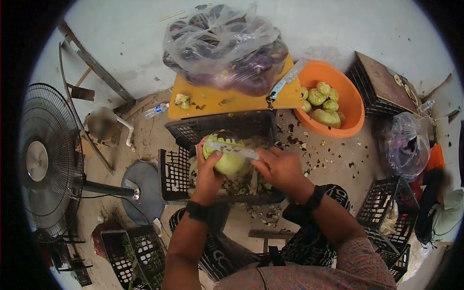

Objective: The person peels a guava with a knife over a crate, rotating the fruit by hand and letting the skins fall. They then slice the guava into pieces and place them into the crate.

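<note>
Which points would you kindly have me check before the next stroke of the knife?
- Left hand supporting the pale green vegetable: ok.
- Right hand gripping the knife: ok.
- Left thumb well away from the blade: not ok, it looks close.
- Crate below for trimmings: ok.
- Cleaver wholly on the yellow board: not ok, its blade extends past the edge.
- Blade sharpness: cannot tell.
</note>
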A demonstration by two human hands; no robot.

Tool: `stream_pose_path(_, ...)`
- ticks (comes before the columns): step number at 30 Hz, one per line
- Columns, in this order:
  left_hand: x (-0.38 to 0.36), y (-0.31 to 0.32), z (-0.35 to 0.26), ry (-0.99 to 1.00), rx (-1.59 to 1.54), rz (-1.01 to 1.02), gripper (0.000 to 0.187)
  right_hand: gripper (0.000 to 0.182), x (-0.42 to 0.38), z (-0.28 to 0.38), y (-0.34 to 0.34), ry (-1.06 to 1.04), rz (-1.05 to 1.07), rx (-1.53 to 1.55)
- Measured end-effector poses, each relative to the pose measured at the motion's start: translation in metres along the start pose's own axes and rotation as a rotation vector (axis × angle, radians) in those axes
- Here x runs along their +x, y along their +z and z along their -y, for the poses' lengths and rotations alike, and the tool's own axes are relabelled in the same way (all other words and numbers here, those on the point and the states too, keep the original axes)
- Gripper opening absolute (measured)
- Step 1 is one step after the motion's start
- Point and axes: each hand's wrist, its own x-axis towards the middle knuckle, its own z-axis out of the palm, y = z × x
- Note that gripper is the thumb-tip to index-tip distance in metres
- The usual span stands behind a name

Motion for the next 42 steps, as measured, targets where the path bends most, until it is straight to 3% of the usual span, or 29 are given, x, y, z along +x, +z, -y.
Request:
stream_pose_path(9, -0.006, 0.009, 0.0, -0.062, 0.018, -0.076, 0.056, 0.024, 0.003, -0.001, 0.004, 0.018, -0.008, 0.011)
stream_pose_path(15, 0.001, -0.002, 0.0, 0.026, 0.022, -0.016, 0.059, 0.023, 0.001, 0.003, -0.002, 0.004, 0.017, 0.021)
stream_pose_path(23, -0.012, 0.013, 0.003, -0.102, 0.086, -0.08, 0.061, 0.023, 0.005, 0.001, -0.001, 0.059, 0.028, -0.017)
stream_pose_path(26, -0.006, 0.015, -0.001, -0.051, 0.075, 0.01, 0.062, 0.023, 0.003, 0.003, -0.003, 0.027, 0.044, -0.015)
stream_pose_path(42, 0.0, 0.01, 0.003, 0.015, 0.131, -0.009, 0.06, 0.019, 0.0, 0.005, 0.001, 0.005, 0.002, -0.042)
